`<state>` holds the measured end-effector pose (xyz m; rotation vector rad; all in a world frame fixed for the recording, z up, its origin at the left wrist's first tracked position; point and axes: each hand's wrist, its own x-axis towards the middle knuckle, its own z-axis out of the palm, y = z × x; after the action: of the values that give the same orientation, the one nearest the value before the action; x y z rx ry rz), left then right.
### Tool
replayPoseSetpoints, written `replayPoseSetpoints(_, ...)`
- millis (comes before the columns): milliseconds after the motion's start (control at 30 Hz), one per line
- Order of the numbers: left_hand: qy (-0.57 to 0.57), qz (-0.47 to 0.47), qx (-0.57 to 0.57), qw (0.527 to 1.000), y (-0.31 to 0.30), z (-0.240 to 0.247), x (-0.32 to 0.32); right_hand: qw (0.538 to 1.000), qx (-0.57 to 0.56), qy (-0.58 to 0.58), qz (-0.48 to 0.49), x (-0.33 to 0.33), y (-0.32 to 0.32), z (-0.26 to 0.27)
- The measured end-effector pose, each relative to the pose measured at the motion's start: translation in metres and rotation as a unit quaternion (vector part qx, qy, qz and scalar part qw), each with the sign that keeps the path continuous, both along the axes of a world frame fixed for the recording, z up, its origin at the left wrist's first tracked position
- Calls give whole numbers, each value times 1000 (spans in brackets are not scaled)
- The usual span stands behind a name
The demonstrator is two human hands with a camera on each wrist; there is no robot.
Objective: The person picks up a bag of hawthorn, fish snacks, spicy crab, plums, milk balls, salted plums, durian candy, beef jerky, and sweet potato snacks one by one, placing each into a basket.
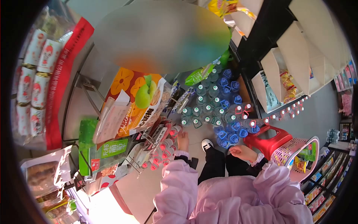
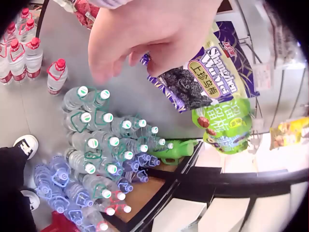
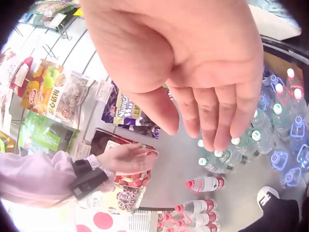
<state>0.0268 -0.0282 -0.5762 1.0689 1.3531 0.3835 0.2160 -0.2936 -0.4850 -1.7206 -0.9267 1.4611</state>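
My left hand (image 1: 183,142) is beside the hanging snack bags, above several red-capped bottles (image 1: 164,147). In the left wrist view the hand (image 2: 154,36) overlaps a purple bag of dried plums (image 2: 193,84); its fingers bend loosely, and no grip on a bag shows. The right wrist view shows that left hand (image 3: 126,160) in front of a red bag (image 3: 133,180), fingers extended; whether they touch it I cannot tell. My right hand (image 1: 242,152) hovers near a red stool (image 1: 266,140). Its palm (image 3: 183,63) faces the wrist camera, fingers nearly straight, holding nothing.
Green-handled bottles (image 1: 207,108) and blue bottles (image 1: 231,134) crowd the floor ahead of the person's shoes (image 1: 207,145). A pink basket (image 1: 294,155) with packets stands at the right. White shelf bins (image 1: 276,82) line the right side; more bags (image 1: 138,100) hang at the left.
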Motion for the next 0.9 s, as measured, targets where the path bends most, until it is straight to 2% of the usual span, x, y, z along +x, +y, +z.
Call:
replayPoseSetpoints(133,-17,-82,-95,992,-49,34,-8,998,45,-23,-40,1,-5,37)
replayPoseSetpoints(233,-14,-212,-155,965,-81,69,4,992,93,-70,-50,2,-13,61)
replayPoseSetpoints(333,-28,-257,-128,957,-123,106,29,984,119,-126,-47,5,-35,83)
replayPoseSetpoints(400,-64,-291,-107,949,-150,108,45,982,122,-142,-33,10,-62,100)
replayPoseSetpoints(467,-86,-328,-109,934,-182,116,64,975,131,-174,-35,12,-103,97)
replayPoseSetpoints(567,-84,-397,-94,909,-241,140,101,978,115,-151,-90,13,-175,99)
replayPoseSetpoints(667,-74,-493,-89,863,-305,159,138,980,68,-113,-148,10,-255,107)
replayPoseSetpoints(767,-99,-572,-94,809,-371,168,168,963,68,-57,-256,5,-329,111)
replayPoseSetpoints(833,-132,-614,-105,771,-413,170,185,943,67,-82,-316,8,-374,102)
replayPoseSetpoints(900,-155,-641,-118,743,-452,175,202,919,10,-104,-380,14,-419,91)
